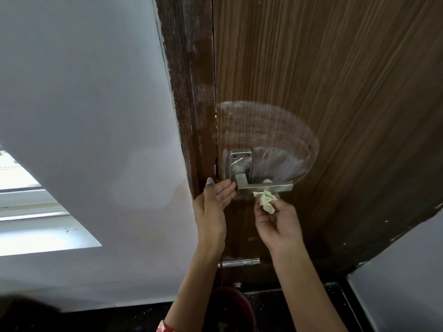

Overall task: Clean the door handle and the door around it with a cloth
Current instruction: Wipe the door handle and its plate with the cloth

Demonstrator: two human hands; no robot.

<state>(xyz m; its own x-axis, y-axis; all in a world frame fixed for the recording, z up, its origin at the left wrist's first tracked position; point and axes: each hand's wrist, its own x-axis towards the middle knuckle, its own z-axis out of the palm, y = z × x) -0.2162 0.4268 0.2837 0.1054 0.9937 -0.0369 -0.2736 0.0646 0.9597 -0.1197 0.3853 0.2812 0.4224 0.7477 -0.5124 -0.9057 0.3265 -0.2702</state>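
Observation:
A brown wood-grain door (335, 80) carries a steel lever handle (285, 187) on a rectangular plate (241, 161). A whitish smeared arc (268, 130) covers the door above and right of the plate. My right hand (278, 224) pinches a crumpled pale yellow cloth (266, 200) and presses it against the underside of the lever. My left hand (215, 200) is held flat with fingers extended, its fingertips touching the lever's left end near the door edge.
The dark door frame (187, 80) with white streaks stands left of the door, beside a white wall (84, 104). A window (28, 212) is at the far left. A dark red bucket (230, 307) sits on the dark floor below my arms. A metal bolt (239, 262) lies lower on the door.

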